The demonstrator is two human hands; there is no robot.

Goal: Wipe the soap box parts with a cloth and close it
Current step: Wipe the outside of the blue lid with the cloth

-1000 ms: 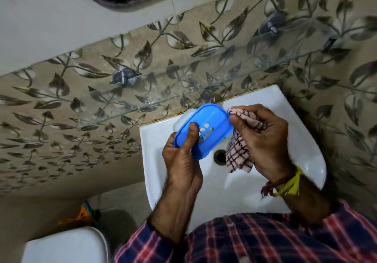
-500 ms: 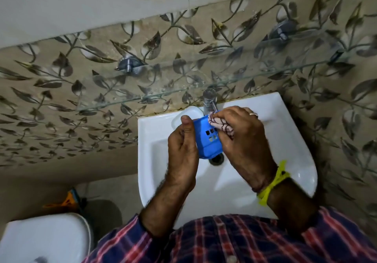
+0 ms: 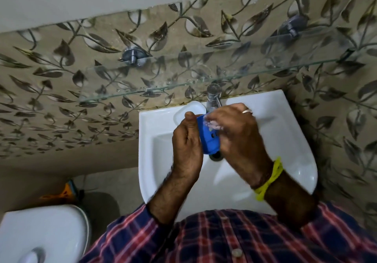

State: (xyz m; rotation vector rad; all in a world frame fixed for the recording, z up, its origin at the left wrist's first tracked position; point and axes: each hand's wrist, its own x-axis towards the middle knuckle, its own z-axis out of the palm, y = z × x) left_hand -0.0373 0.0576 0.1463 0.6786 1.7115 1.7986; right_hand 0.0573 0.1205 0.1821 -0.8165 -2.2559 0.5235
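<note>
Head view: a blue soap box part (image 3: 210, 138) is gripped on its edge by the left hand (image 3: 186, 146) above the drain of the sink (image 3: 285, 140), near the back edge by the tap (image 3: 213, 95), while the cloth (image 3: 212, 124) is pinched in the curled fingers of the right hand (image 3: 240, 136) and pressed against the part. A pale piece (image 3: 188, 112), possibly another box part, is seen on the sink's back rim. Wiping is judged under way; remaining parts and closing are judged not yet done.
</note>
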